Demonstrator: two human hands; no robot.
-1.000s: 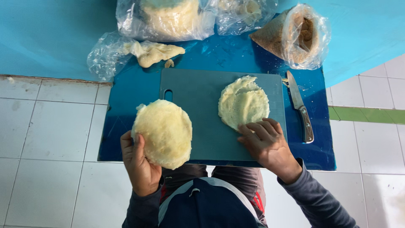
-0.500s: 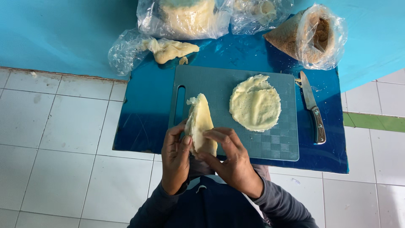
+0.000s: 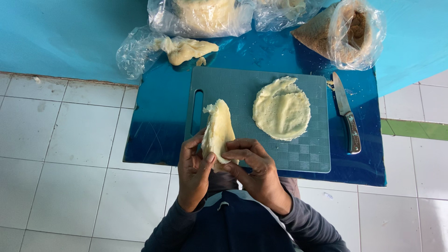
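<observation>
- My left hand (image 3: 195, 170) grips the lower left edge of a pale yellow, soft folded dough round (image 3: 217, 133), thumb pressed against its face and fingers curled behind it.
- My right hand (image 3: 255, 170) pinches the same folded dough from the right, fingertips (image 3: 228, 155) closed on its lower edge, so both hands are shut on the one piece.
- The folded dough stands nearly upright between my hands, raised above the near left corner of the grey-blue rectangular plastic cutting board (image 3: 308, 154); I cannot tell whether anything is inside the fold.
- A second pale yellow dough round (image 3: 281, 109) lies flat and open on the right half of the board, well apart from my hands, its top edge slightly wrinkled.
- The board has a slot handle at its left end and rests on a dark blue sheet (image 3: 154, 126) laid over a white tiled floor (image 3: 70, 154).
- A steel-bladed kitchen knife with a dark handle (image 3: 347, 120) lies on the blue sheet just beside the board's right edge, its tip pointing away from me.
- Beyond the board, a crumpled clear plastic bag with a lump of pale dough (image 3: 179, 49) sits at the left.
- Next to it, further back, a larger clear bag of pale dough (image 3: 200, 16) is partly cut off by the top of the view.
- At the far right, an open clear plastic bag of brown crumbs (image 3: 343, 35) leans on its side.
</observation>
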